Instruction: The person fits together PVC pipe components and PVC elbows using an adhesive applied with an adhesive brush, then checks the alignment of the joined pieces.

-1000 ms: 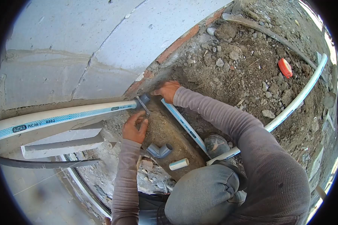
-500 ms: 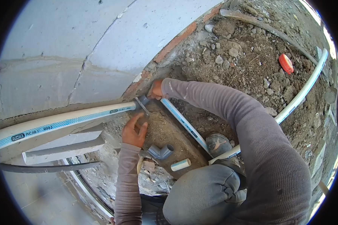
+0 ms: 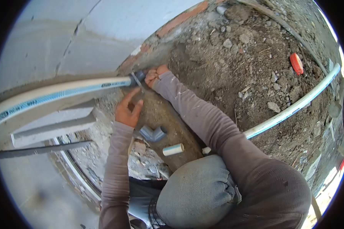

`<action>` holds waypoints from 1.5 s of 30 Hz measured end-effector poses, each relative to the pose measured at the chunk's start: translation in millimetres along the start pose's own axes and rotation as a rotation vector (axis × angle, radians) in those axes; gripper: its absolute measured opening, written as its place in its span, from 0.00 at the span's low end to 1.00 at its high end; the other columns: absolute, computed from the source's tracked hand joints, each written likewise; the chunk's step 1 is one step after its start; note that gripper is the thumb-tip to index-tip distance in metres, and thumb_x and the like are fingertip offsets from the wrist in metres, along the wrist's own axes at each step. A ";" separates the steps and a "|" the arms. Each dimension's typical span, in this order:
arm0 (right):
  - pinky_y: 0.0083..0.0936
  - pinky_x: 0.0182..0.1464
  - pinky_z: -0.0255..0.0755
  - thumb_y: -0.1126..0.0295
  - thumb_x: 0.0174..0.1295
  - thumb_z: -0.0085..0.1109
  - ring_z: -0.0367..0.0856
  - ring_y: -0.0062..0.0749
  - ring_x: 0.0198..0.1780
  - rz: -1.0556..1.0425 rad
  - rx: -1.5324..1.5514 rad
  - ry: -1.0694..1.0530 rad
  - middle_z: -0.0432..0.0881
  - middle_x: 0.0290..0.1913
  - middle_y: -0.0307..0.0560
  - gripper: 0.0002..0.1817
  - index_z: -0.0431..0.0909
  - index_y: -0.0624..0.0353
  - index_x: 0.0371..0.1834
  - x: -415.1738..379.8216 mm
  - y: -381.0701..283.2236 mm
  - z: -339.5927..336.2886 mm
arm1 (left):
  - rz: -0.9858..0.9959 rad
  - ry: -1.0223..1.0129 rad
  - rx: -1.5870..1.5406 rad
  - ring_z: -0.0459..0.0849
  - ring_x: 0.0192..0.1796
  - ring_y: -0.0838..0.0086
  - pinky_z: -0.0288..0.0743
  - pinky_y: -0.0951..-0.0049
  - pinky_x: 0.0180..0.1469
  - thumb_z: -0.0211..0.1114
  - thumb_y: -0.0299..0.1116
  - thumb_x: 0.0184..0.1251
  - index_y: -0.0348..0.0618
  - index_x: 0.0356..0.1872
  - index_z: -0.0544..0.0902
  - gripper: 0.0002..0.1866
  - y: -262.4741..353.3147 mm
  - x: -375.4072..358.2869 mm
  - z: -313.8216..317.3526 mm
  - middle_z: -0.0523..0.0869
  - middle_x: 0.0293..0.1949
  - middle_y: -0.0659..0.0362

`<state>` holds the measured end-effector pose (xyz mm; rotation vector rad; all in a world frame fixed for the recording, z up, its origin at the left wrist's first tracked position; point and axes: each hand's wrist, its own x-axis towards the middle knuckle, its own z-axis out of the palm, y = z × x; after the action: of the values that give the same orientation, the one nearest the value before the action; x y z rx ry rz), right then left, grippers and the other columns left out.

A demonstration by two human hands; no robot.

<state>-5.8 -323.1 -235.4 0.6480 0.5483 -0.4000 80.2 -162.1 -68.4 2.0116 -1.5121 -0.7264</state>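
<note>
A white PVC pipe [image 3: 61, 89] with blue markings runs along the wall base into a grey pipe fitting [image 3: 138, 77]. Across the joint lies a thin pale strip [image 3: 137, 81]. My left hand [image 3: 128, 111] is below it, thumb and forefinger apart, the forefinger's tip right at the strip's lower end. At the fitting's right end my right hand [image 3: 155, 76] is closed, fingers curled; what it grips is hidden. Below my left hand, a loose grey elbow fitting [image 3: 153, 134] and a short white pipe piece [image 3: 173, 149] lie on the dirt-covered ledge.
A curved white pipe [image 3: 294, 106] crosses the soil on the right. Further back lies a red roll [image 3: 296, 63] among stones and rubble. The grey wall [image 3: 103, 42] rises ahead. A pale slab [image 3: 53, 129] and a dark strip [image 3: 46, 149] are at the left.
The view has shifted, and my right forearm now covers the slanting pipe that showed below the fitting. My right hand has turned, its fingers more curled. My left hand stays by the strip.
</note>
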 end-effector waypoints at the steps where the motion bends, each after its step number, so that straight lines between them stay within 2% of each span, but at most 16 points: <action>1: 0.27 0.19 0.50 0.65 0.76 0.38 0.51 0.24 0.15 -0.050 0.041 0.014 0.57 0.16 0.31 0.18 0.77 0.59 0.34 -12.9 8.5 -2.3 | -0.050 0.004 0.008 0.78 0.29 0.79 0.75 0.74 0.35 0.72 0.30 0.70 0.43 0.61 0.87 0.19 7.1 -18.3 -5.6 0.88 0.32 0.60; 3: 0.25 0.22 0.51 0.67 0.76 0.40 0.51 0.23 0.16 -0.167 -0.072 0.110 0.57 0.18 0.30 0.14 0.77 0.61 0.44 -59.7 7.3 8.1 | -0.172 0.287 -0.128 0.80 0.34 0.80 0.78 0.76 0.41 0.71 0.34 0.74 0.41 0.62 0.86 0.19 20.6 -45.0 -13.6 0.91 0.45 0.59; 5: 0.24 0.24 0.53 0.69 0.77 0.45 0.53 0.22 0.18 -0.203 -0.280 0.023 0.59 0.20 0.30 0.11 0.78 0.62 0.47 -119.2 -0.6 18.2 | -0.171 0.502 -0.080 0.83 0.34 0.79 0.78 0.75 0.40 0.73 0.36 0.73 0.35 0.54 0.86 0.16 12.4 -87.8 -4.2 0.90 0.38 0.56; 7: 0.25 0.25 0.54 0.68 0.77 0.49 0.55 0.21 0.20 -0.376 -0.557 -0.028 0.62 0.22 0.31 0.09 0.78 0.60 0.47 -188.5 8.7 34.7 | -0.593 0.385 0.053 0.88 0.36 0.70 0.81 0.69 0.42 0.77 0.43 0.67 0.36 0.47 0.85 0.20 24.8 -125.2 11.8 0.91 0.39 0.47; 12: 0.23 0.25 0.55 0.68 0.78 0.49 0.57 0.20 0.21 -0.683 -0.841 0.014 0.66 0.24 0.34 0.14 0.79 0.64 0.58 -299.3 43.0 25.7 | -0.618 0.252 0.235 0.90 0.43 0.52 0.83 0.57 0.51 0.78 0.60 0.59 0.36 0.47 0.82 0.34 23.7 -123.7 57.4 0.89 0.37 0.45; 16: 0.22 0.26 0.63 0.70 0.77 0.52 0.66 0.20 0.22 -0.891 -1.089 -0.047 0.77 0.28 0.38 0.18 0.81 0.66 0.64 -376.4 63.1 20.3 | -0.564 0.258 0.131 0.90 0.47 0.63 0.84 0.64 0.52 0.83 0.48 0.59 0.34 0.49 0.83 0.29 31.9 -130.3 42.1 0.89 0.42 0.49; 18: 0.21 0.27 0.65 0.70 0.76 0.54 0.70 0.19 0.23 -1.026 -1.254 -0.104 0.81 0.31 0.40 0.18 0.81 0.66 0.64 -414.6 72.7 37.6 | -0.019 0.549 -0.124 0.89 0.56 0.62 0.84 0.62 0.58 0.82 0.37 0.61 0.35 0.55 0.81 0.26 45.3 -143.7 25.4 0.87 0.57 0.46; 21: 0.19 0.30 0.73 0.70 0.75 0.59 0.81 0.19 0.29 -1.409 -1.804 -0.228 0.87 0.36 0.43 0.21 0.80 0.67 0.67 -475.0 104.1 76.6 | 0.178 0.427 -0.446 0.86 0.62 0.63 0.82 0.62 0.63 0.77 0.24 0.63 0.36 0.61 0.77 0.26 81.0 -152.8 -21.3 0.83 0.64 0.45; 26: 0.29 0.28 0.80 0.78 0.68 0.62 0.85 0.30 0.27 -1.394 -2.652 -0.973 0.90 0.39 0.47 0.27 0.78 0.60 0.72 -533.7 230.0 134.3 | 0.559 0.525 -0.561 0.87 0.62 0.60 0.82 0.64 0.67 0.76 0.18 0.58 0.40 0.64 0.75 0.31 145.7 -180.9 -99.4 0.85 0.60 0.46; 30: 0.33 0.27 0.79 0.77 0.56 0.66 0.81 0.39 0.25 -1.454 -3.170 -1.157 0.79 0.30 0.44 0.33 0.77 0.58 0.70 -525.7 299.8 135.3 | 0.687 0.581 -0.407 0.88 0.59 0.60 0.82 0.61 0.62 0.80 0.19 0.54 0.41 0.61 0.79 0.31 169.2 -228.8 -134.7 0.86 0.56 0.48; 34: 0.39 0.32 0.84 0.71 0.57 0.66 0.87 0.42 0.33 -1.618 -3.173 -1.562 0.78 0.35 0.45 0.21 0.79 0.58 0.55 -489.3 308.1 119.5 | 0.786 0.501 -0.126 0.85 0.50 0.66 0.81 0.67 0.51 0.79 0.32 0.64 0.38 0.58 0.81 0.24 182.2 -276.4 -170.9 0.85 0.56 0.51; 38: 0.36 0.31 0.81 0.69 0.59 0.69 0.86 0.41 0.31 -1.448 -3.169 -1.424 0.80 0.32 0.46 0.16 0.81 0.59 0.49 -463.9 312.8 92.6 | 0.438 0.313 -0.586 0.86 0.43 0.64 0.80 0.69 0.46 0.76 0.45 0.69 0.37 0.56 0.83 0.24 181.5 -292.8 -166.0 0.86 0.49 0.51; 40: 0.32 0.28 0.75 0.67 0.65 0.70 0.81 0.33 0.25 -0.863 -2.799 -0.795 0.79 0.24 0.41 0.10 0.83 0.61 0.42 -460.8 327.6 70.7 | 0.220 0.363 -0.649 0.85 0.38 0.63 0.79 0.69 0.44 0.70 0.50 0.75 0.35 0.51 0.85 0.24 181.4 -290.9 -160.0 0.86 0.44 0.50; 41: 0.32 0.28 0.75 0.67 0.65 0.70 0.81 0.33 0.25 -0.870 -2.791 -0.759 0.79 0.24 0.41 0.10 0.83 0.61 0.42 -460.1 333.3 61.6 | 0.222 0.336 -0.655 0.85 0.38 0.63 0.79 0.69 0.44 0.70 0.50 0.75 0.35 0.51 0.85 0.24 178.7 -289.9 -154.8 0.86 0.44 0.50; 44: 0.26 0.25 0.66 0.65 0.73 0.68 0.70 0.18 0.21 -0.184 -1.557 -0.490 0.74 0.21 0.30 0.13 0.85 0.67 0.40 -457.5 339.7 26.5 | 0.798 0.758 -0.061 0.86 0.37 0.60 0.80 0.66 0.37 0.72 0.45 0.73 0.37 0.47 0.87 0.18 167.2 -294.9 -146.2 0.85 0.41 0.51; 45: 0.26 0.25 0.66 0.65 0.73 0.68 0.70 0.18 0.21 -0.209 -1.529 -0.466 0.74 0.21 0.30 0.13 0.85 0.67 0.40 -463.0 343.9 10.3 | 0.806 0.720 -0.083 0.86 0.37 0.60 0.80 0.66 0.37 0.72 0.45 0.73 0.37 0.47 0.87 0.18 159.7 -300.2 -150.3 0.85 0.41 0.51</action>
<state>-191.2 4.2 201.9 -0.9610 0.3311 -0.2117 2.8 101.5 182.1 1.1948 -1.5738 0.2414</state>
